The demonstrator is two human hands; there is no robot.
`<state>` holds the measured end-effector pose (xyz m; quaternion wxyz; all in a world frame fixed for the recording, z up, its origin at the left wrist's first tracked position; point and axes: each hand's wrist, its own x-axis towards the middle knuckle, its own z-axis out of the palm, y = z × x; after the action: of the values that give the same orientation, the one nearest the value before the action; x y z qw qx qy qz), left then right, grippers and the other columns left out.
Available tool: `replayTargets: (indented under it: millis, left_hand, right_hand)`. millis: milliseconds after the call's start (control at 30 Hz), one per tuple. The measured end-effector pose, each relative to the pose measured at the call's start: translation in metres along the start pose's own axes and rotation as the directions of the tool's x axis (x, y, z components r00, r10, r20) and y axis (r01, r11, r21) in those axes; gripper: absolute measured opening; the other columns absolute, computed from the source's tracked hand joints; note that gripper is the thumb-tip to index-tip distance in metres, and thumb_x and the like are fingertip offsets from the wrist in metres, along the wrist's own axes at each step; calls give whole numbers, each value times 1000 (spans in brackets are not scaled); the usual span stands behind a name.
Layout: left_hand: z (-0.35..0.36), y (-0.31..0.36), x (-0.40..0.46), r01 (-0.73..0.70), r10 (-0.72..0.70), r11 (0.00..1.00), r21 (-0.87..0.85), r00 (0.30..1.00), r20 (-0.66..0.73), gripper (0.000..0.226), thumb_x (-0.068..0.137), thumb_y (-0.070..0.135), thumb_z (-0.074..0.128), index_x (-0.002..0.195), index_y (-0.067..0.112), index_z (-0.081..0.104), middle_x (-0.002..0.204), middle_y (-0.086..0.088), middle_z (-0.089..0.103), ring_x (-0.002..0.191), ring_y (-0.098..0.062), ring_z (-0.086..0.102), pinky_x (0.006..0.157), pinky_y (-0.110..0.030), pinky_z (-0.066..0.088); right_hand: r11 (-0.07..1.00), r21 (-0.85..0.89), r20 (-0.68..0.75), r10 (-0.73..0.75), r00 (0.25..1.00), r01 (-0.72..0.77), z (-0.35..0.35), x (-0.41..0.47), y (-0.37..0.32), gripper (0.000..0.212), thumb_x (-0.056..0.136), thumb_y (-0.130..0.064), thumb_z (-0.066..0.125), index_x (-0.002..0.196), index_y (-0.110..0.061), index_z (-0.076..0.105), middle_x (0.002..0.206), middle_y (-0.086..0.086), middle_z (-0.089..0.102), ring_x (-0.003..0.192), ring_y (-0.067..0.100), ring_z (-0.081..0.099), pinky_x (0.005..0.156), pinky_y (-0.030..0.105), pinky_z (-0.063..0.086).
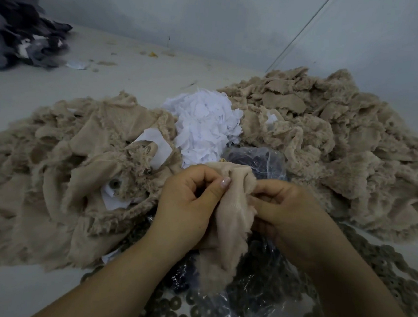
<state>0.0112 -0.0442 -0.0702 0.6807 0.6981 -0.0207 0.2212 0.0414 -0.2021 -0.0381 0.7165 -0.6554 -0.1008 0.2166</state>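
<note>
1. Left hand (190,201): grip clenched on the fabric piece (231,208). Thumb is pressed on its upper edge and the fingers are curled round the cloth.
2. Right hand (290,212): grip grasping the same piece from its right side, fingers curled, pinching the edge.
3. Fabric piece: beige, smooth side facing the camera, fuzzy lower end hanging below the hands. It's held between both hands at front centre, lifted off the surface (134,75).
4. Plastic bag (259,161): clear, dark contents, lying under and just beyond the hands.
5. Rings (380,262): flat discs with centre holes, spread round the bag, mostly near side and right.
6. Left pile (55,173): beige furry pieces with white paper bits tucked in, just beside the left hand.
7. Right pile (326,141): more beige pieces, stacked higher, beyond the right hand.
8. White scraps (205,123): a heap between the two beige piles, touching both.
9. Dark cloth heap (20,24): far left corner against the wall, well apart from everything else.
</note>
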Motion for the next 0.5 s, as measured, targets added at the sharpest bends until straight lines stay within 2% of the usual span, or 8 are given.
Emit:
replayTargets:
  millis: [67, 200, 233, 300, 367, 500]
  left_hand:
    - [0, 0, 0, -10, 10, 1000, 5, 1000, 2, 23, 91, 10, 66, 68, 16, 66, 59, 12, 61, 56, 2, 52, 53, -12, 42]
    - [-1, 0, 0, -17, 17, 1000, -12, 1000, 16, 20, 90, 11, 67, 70, 12, 67, 62, 7, 63, 58, -2, 55, 54, -15, 45]
    - [-1, 1, 0, -26, 27, 1000, -9, 999, 18, 19, 90, 10, 67, 70, 13, 68, 62, 7, 63, 58, -1, 55, 55, -14, 45]
    - [-1, 1, 0, -28, 29, 1000, -12, 999, 24, 22, 89, 9, 68, 69, 17, 67, 61, 10, 63, 57, 1, 55, 54, -13, 44]
    - [-1, 0, 0, -12, 13, 1000, -23, 999, 43, 24, 88, 11, 69, 67, 21, 67, 59, 9, 62, 54, -1, 55, 52, -15, 45]
    - [-1, -3, -1, -12, 11, 1000, 10, 998, 69, 20, 88, 11, 70, 70, 21, 68, 59, -1, 63, 55, -8, 57, 52, -20, 48]
  right_hand:
    - [986, 136, 93, 80, 992, -92, -3, 0, 0, 23, 67, -13, 73, 90, -11, 79, 94, 14, 76, 79, 20, 70, 73, 33, 60]
    - [939, 275, 241, 142, 960, -208, -5, -2, -2, 32, 79, -3, 70, 110, 5, 67, 102, 20, 71, 86, 26, 72, 73, 37, 61]
    - [950, 250, 219, 135, 966, -189, -4, -2, -2, 34, 78, -2, 70, 111, 5, 67, 103, 20, 72, 88, 28, 72, 73, 37, 61]
    - [995, 65, 74, 65, 995, -70, -2, -1, 3, 31, 77, 2, 71, 108, 0, 70, 102, 20, 74, 92, 36, 72, 77, 45, 61]
    - [994, -105, -65, -44, 997, 37, 2, -1, 5, 26, 79, 6, 72, 103, -6, 73, 97, 17, 76, 94, 39, 71, 83, 53, 59]
    - [942, -251, -132, -263, 956, 225, 7, -4, 3, 20, 78, 6, 75, 87, -11, 78, 79, 8, 77, 73, 20, 74, 62, 28, 61]
